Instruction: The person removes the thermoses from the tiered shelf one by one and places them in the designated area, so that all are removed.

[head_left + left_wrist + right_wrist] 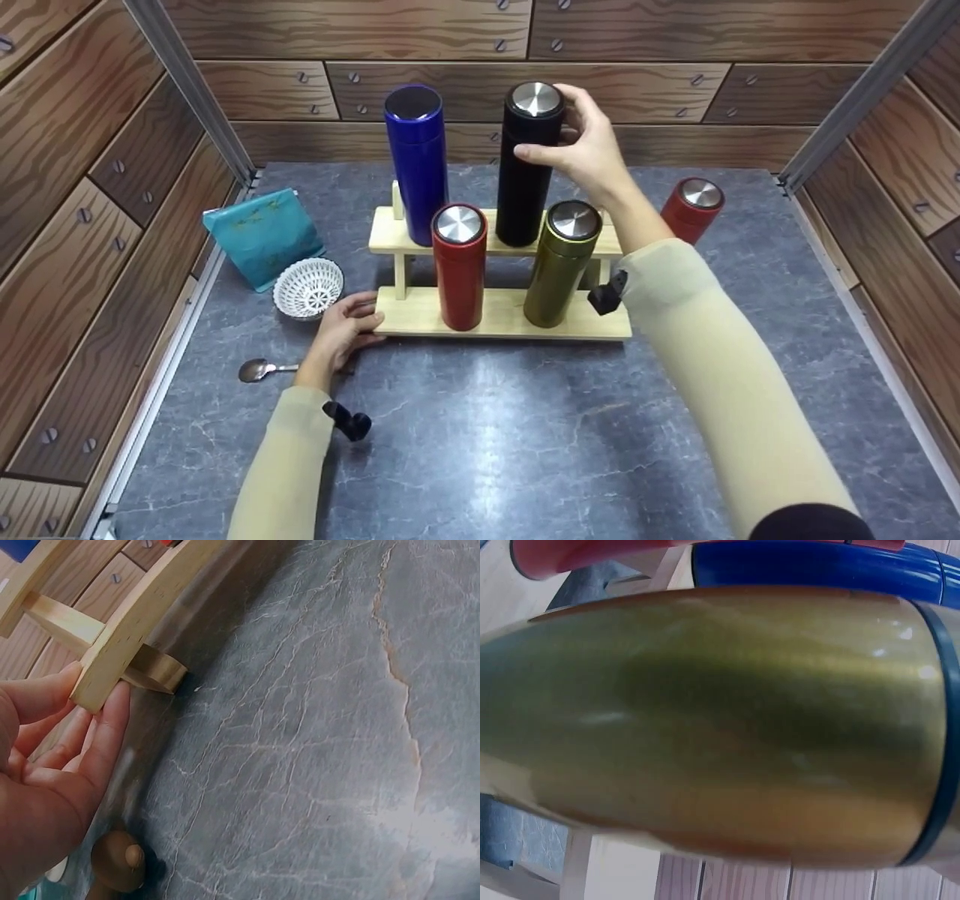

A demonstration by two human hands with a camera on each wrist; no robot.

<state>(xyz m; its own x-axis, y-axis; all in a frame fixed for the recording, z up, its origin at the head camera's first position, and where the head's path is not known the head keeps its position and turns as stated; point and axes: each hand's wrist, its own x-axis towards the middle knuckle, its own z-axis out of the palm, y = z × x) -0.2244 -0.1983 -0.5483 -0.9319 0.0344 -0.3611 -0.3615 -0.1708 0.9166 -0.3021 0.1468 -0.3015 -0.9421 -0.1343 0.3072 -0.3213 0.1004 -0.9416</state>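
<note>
While the right hand [589, 146] curls its grip round the top of the black flask [527, 165], fingers over the steel lid, that flask stands upright on the rack's [510, 319] upper step, right of the blue flask [418, 154]. Left hand [346, 326] rests on the rack's front-left corner, fingers nearly straight, thumb and fingertips against the lower board's end, holding nothing else. Red flask [459, 266] and gold flask [562, 262] stand on the lower step. Second red flask [691, 208] sits on the worktop [525, 450] behind the right arm. Teal pouch [264, 236], white basket [308, 288] and spoon [259, 369] lie left of the rack.
</note>
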